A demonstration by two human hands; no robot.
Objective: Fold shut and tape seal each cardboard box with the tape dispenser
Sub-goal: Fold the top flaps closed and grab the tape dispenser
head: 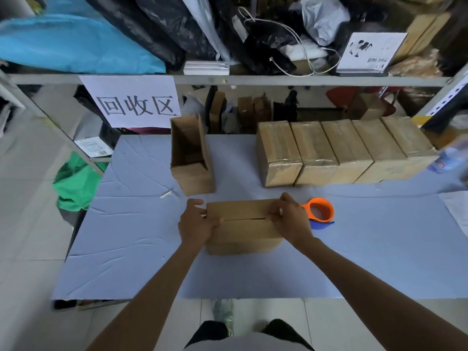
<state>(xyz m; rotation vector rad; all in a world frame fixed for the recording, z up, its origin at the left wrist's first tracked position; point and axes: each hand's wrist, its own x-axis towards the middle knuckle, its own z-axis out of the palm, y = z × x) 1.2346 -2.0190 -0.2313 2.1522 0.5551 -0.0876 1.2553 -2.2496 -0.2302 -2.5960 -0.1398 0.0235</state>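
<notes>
Shelving [228, 79] crammed with bags runs along the back, and a paper sign [131, 102] hangs from its rail on the left. Below it is a table [126, 249] under a creased blue cloth, with a green bag [73, 183] slumped on the floor off its left edge.

Going from the left across the cloth, there is first a small pale scrap [166, 193], too small to identify. Just right of it an open box [191, 158] stands towards the back with its flaps up and no tape on it, so it has yet to be done.

At the front centre is the box [243, 229] being worked on. The left hand [196, 222] grips its left end, fingers curled over the far corner and thumb lying on top by the seam. The right hand [291, 219] grips the right end the same way, fingers bent down onto the top. Both top flaps are folded flat, with a thin dark slit between them. I can see no tape across it, so I take this one as folded but not sealed.

The dispenser [320, 210], orange with a blue part under it, lies on the cloth just beside the right hand and neither hand touches it. It would have to be picked up next.

Back right, five sealed boxes [347, 148] sit side by side in a touching row, their tops glossy with tape. By my count that is five finished, one mid-way and one waiting.
</notes>
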